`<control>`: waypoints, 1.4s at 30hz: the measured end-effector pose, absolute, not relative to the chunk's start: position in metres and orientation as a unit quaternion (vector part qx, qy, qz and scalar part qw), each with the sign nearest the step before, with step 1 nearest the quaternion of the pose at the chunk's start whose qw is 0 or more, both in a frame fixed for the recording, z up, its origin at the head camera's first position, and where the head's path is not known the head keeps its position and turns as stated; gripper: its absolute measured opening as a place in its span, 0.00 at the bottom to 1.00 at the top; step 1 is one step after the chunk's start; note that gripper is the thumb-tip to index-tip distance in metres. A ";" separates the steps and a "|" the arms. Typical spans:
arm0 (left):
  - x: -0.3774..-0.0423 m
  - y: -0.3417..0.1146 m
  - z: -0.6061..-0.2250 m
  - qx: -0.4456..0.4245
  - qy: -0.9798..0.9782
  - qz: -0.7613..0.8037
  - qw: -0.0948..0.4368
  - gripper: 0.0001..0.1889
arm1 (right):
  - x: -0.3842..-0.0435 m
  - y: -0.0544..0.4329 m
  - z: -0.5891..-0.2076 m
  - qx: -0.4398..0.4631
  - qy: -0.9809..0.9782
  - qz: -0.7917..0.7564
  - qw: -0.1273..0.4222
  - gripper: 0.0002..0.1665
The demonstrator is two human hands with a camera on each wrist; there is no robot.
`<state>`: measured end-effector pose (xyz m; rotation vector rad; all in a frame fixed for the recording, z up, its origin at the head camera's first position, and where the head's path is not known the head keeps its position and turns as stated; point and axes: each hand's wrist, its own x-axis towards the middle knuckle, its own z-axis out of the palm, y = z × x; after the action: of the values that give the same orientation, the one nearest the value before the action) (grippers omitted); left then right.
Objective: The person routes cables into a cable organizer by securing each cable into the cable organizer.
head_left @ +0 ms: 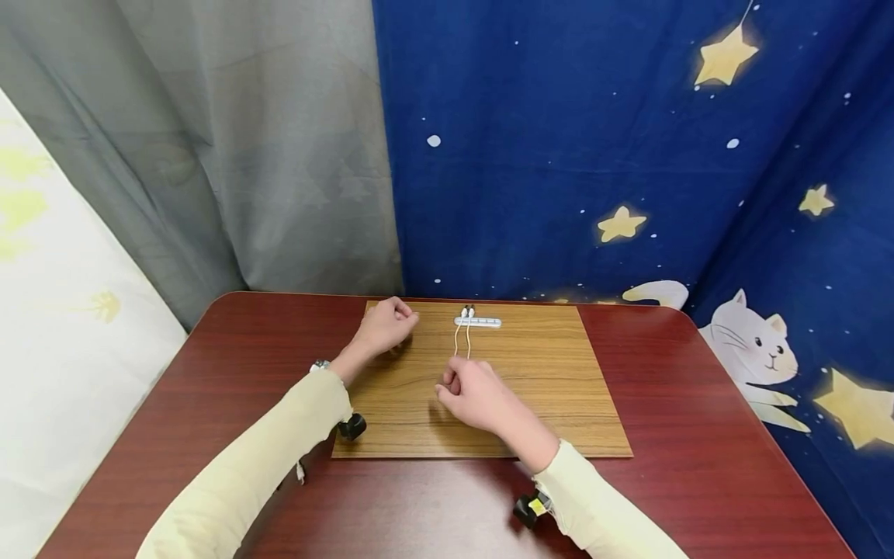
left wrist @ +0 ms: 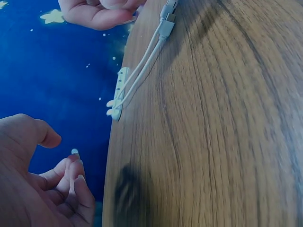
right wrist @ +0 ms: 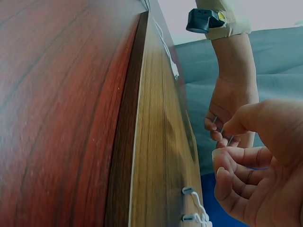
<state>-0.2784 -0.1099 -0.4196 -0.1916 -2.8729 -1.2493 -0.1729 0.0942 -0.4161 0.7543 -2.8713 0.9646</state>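
Observation:
A white cable clip strip sits near the far edge of a wood-grain board. Two white cables run through its slots at one end. Their USB plugs lie on the board at the near side, below my right hand. That hand hovers with fingers bent loosely and thumb apart from them, holding nothing. To the left of the strip, my left hand hangs over the board's far left part. Its fingers are loosely curled, and the left wrist view shows nothing between thumb and fingers.
The board lies on a dark red table. Another white cable lies beyond the board's left side, partly behind my left forearm. A grey curtain and a blue star-patterned curtain hang behind the table.

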 end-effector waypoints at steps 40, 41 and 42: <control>-0.262 -0.210 -0.418 -0.053 -0.921 -0.378 -0.079 0.14 | -0.170 0.053 -0.421 0.285 -0.910 0.300 -0.035 0.09; -0.260 -0.212 -0.417 -0.054 -0.923 -0.374 -0.079 0.15 | -0.170 0.050 -0.421 0.284 -0.909 0.301 -0.039 0.08; -0.259 -0.214 -0.416 -0.055 -0.925 -0.369 -0.078 0.15 | -0.169 0.048 -0.421 0.284 -0.909 0.302 -0.043 0.08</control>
<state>-0.2590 -0.2143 -0.4165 -0.1803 -3.0580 -1.2198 -0.1687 0.0482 -0.4215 0.9178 -2.9353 0.9769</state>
